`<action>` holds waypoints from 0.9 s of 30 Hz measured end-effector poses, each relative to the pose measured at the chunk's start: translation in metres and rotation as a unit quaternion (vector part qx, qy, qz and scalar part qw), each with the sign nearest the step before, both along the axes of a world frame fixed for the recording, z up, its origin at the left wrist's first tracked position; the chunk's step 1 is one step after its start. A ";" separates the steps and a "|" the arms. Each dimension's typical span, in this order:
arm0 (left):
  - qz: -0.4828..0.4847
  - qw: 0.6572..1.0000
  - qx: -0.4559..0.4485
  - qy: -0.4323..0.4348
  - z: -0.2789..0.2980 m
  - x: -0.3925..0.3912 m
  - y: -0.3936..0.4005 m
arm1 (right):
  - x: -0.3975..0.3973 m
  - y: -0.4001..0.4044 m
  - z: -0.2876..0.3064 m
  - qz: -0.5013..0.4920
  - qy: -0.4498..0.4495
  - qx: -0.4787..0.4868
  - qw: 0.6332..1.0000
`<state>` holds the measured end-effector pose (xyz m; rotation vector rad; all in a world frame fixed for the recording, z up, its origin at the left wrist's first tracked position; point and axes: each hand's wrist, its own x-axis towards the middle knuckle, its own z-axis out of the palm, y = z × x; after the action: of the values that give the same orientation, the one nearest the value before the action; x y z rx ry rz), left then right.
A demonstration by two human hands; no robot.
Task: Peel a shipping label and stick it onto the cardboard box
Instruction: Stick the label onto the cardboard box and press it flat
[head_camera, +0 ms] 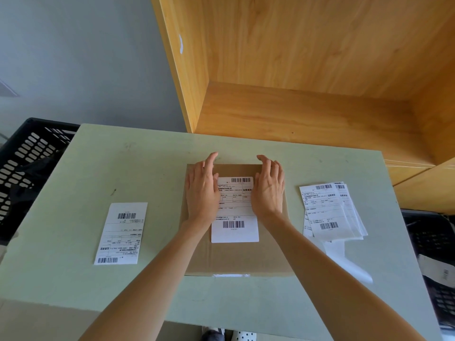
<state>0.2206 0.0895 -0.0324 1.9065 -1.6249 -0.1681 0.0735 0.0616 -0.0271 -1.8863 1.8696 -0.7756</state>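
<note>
A flat brown cardboard box [236, 257] lies in the middle of the pale green table [123, 163]. A white shipping label [235, 217] with two barcodes lies flat on the box's top. My left hand [202, 190] rests palm down over the label's left edge. Over the label's right edge lies my right hand [268, 190], also palm down. Both hands have their fingers stretched toward the box's far edge and hold nothing.
A single label sheet [121, 233] lies on the table to the left. A fanned pile of label sheets [331, 212] lies to the right. A black plastic crate [27, 163] stands at the far left, another dark crate [433, 267] at the right, wooden shelving [307, 82] behind.
</note>
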 end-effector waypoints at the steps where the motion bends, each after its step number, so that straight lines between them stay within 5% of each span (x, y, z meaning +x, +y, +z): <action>1: -0.015 1.000 0.001 0.011 0.000 0.002 0.002 | -0.002 0.002 0.001 0.010 -0.012 -0.003 1.000; 9: -0.065 0.993 0.059 -0.082 -0.004 -0.001 0.045 | -0.002 0.056 0.006 0.043 0.096 0.025 0.994; 27: -0.088 0.993 0.044 -0.065 -0.012 0.006 0.059 | -0.019 0.059 0.006 0.097 0.052 0.027 0.994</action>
<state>0.2264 0.1481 -0.0440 1.8715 -1.9035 -0.1932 0.0543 0.1204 -0.0214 -2.0710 1.7135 -0.5676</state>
